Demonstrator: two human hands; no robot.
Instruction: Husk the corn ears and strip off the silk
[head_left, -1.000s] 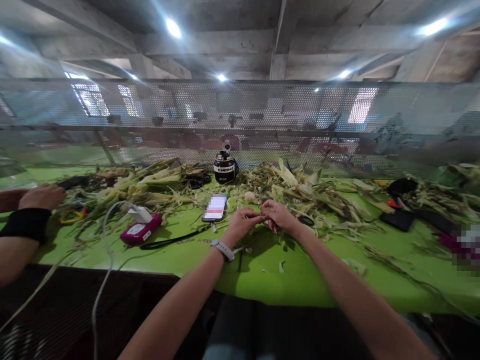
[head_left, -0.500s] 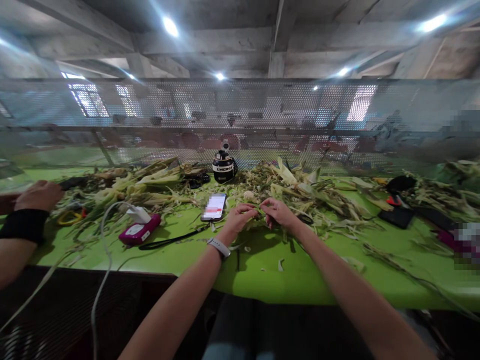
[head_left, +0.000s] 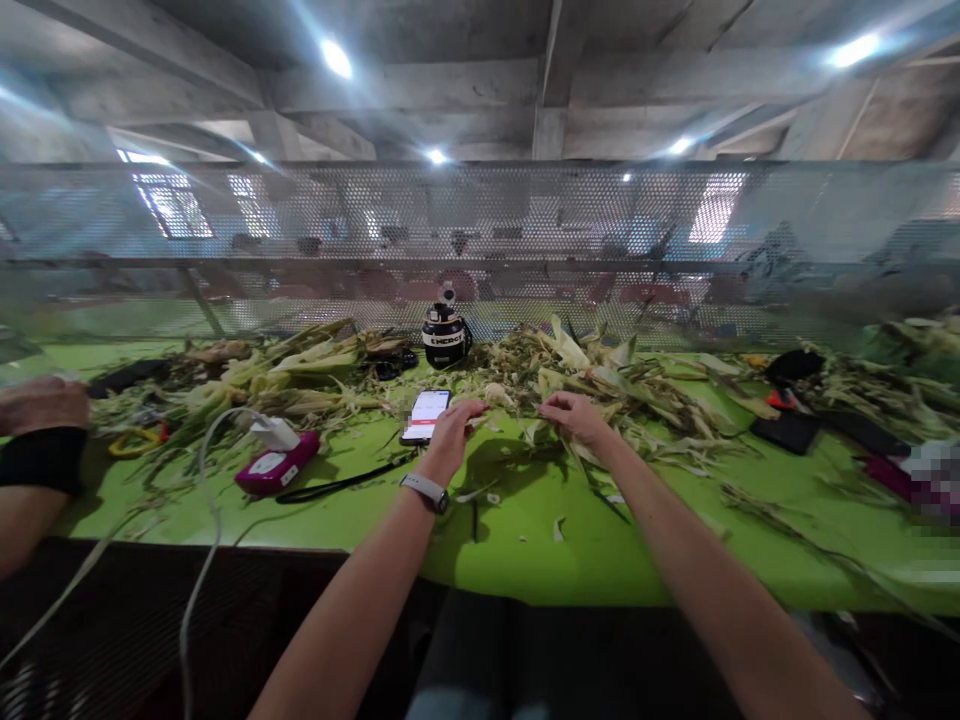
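Note:
My left hand [head_left: 448, 438], with a pale watch band on the wrist, is just right of a lit phone [head_left: 426, 418]. Its fingers are pressed together, and whatever they hold is too small to tell. To the right, apart from it, my right hand [head_left: 576, 415] pinches with thumb and forefinger at a strip of corn husk [head_left: 534, 434]. A small pale lump [head_left: 496, 393] lies on the table just beyond the gap between my hands. Behind my right hand is a heap of corn husks [head_left: 600, 375], some green, some dry.
A green table [head_left: 517, 570] carries more husks [head_left: 307, 365] at left. A magenta power block [head_left: 277, 465] with a white plug and cable, a black strap [head_left: 345, 478] and a dark bottle [head_left: 444, 338] stand about. A co-worker's hand [head_left: 45, 405] is at far left. Perforated screen [head_left: 510, 230] behind.
My hands have moved apart: the left went left, nearer the phone, and the right slightly right. The co-worker's hand at far left has drawn back leftward.

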